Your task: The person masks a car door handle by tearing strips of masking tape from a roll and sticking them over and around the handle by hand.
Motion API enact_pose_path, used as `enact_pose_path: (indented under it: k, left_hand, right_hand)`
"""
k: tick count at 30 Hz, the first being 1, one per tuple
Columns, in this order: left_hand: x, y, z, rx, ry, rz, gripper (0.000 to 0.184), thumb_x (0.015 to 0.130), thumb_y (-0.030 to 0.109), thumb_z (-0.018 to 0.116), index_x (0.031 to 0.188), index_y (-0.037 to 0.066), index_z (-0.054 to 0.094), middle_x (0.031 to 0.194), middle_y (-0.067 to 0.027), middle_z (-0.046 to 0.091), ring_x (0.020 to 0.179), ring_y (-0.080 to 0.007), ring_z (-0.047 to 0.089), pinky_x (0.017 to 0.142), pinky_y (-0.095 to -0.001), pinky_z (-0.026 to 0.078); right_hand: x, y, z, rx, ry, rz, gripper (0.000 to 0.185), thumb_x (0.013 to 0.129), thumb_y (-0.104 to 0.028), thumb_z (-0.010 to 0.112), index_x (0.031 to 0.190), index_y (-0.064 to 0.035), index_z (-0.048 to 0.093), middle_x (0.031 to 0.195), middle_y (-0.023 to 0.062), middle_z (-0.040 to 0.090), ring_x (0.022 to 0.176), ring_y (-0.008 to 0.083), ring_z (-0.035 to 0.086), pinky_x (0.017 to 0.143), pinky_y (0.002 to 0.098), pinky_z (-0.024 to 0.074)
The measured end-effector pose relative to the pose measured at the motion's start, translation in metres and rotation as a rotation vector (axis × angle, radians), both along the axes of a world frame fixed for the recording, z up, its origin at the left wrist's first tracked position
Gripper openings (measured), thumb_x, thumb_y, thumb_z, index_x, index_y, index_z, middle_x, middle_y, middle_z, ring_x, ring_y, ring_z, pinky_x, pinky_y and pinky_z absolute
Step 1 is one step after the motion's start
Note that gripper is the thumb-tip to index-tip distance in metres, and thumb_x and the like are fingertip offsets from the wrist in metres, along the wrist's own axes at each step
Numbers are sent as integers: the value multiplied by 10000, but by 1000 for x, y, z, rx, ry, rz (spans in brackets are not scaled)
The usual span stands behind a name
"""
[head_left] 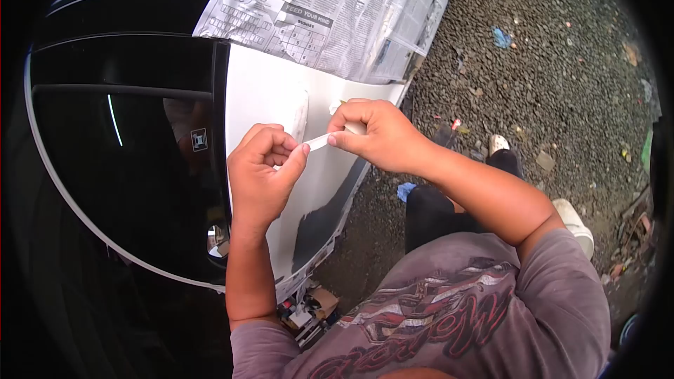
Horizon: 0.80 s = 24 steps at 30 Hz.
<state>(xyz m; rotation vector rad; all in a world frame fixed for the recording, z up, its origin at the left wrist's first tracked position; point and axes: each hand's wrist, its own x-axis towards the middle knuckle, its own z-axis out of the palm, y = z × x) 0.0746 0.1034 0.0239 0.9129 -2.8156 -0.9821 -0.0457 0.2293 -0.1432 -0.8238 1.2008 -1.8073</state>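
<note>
A short strip of white tape [319,142] is stretched between my two hands over the white car panel [260,88]. My left hand [258,172] pinches one end between thumb and forefinger, its other fingers curled. My right hand [382,135] pinches the other end. A pale, rounded thing [356,128], perhaps the tape roll, shows partly within my right hand; the fingers hide the rest. Just beyond the hands, a raised white door handle [301,114] stands out from the panel. Lower down, the panel has a dark grey patch [326,219].
Newspaper sheets [295,0] cover the panel's far part. The dark car window [112,147] with a small sticker [200,140] lies to the left. Gravel [533,63] with litter stretches to the right. Below, assorted items [309,312] sit beside the car. A light shoe [576,228] is visible.
</note>
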Motion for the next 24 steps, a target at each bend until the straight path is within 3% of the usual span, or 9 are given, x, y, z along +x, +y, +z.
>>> enact_pose_path:
  k: [1,2,6,8,11,12,17,20,24]
  left_hand:
    - [7,4,6,59,-8,18,133,922,-78,788,906,-55,658,1044,-30,608,773,-19,580,673,-192,464]
    - [14,7,13,81,-22,12,133,922,-78,788,906,-55,658,1044,-30,608,773,-19,580,673,-192,464]
    - [34,9,38,175,40,4,128,935,-100,770,935,-57,650,1053,-34,594,804,-36,615,696,-197,489]
    - [51,2,53,239,83,28,130,938,-104,768,947,-56,648,1077,-40,586,827,-45,626,714,-199,505]
    - [74,-11,62,329,97,5,128,938,-101,768,947,-54,650,1098,-42,583,834,-40,617,714,-199,502]
    - [78,-14,67,301,87,2,114,911,-59,792,926,-80,681,1077,-89,663,830,-72,687,722,-224,578]
    - [94,-23,80,283,99,-100,109,904,-58,793,933,-72,689,1050,-94,673,815,-76,685,717,-232,578]
    - [98,-23,67,214,129,-110,106,901,-53,793,933,-61,692,1024,-95,679,786,-89,685,701,-246,574]
    - [78,-3,31,-21,155,-139,100,917,-51,766,931,-38,668,989,-111,672,708,-157,677,650,-302,577]
  right_hand:
    - [5,8,11,5,72,-17,217,940,-192,831,1063,-28,761,918,62,686,892,144,639,813,321,510]
    - [11,12,21,-20,67,-48,278,909,-238,823,1095,-43,751,884,107,696,883,267,694,837,400,541]
    - [27,25,67,121,106,-69,320,909,-244,833,1176,-80,769,889,88,690,880,240,686,839,387,538]
    - [33,29,85,265,-14,35,362,911,-247,843,1248,-129,785,919,82,653,854,213,651,824,370,532]
    - [53,27,90,158,120,-24,401,921,-250,839,1308,-163,784,924,70,581,838,182,592,792,349,509]
    - [58,28,105,162,91,34,322,929,-257,834,1230,-146,807,919,75,519,835,176,549,768,337,483]
    - [90,10,123,59,289,-73,148,967,-211,796,991,-64,792,843,86,542,786,192,558,728,348,468]
    - [108,8,130,140,-21,-137,149,989,-153,762,950,-12,731,833,52,614,818,146,591,754,337,490]
    - [117,-2,93,195,-188,-294,145,992,-136,739,923,-9,724,846,35,657,778,119,574,721,315,472]
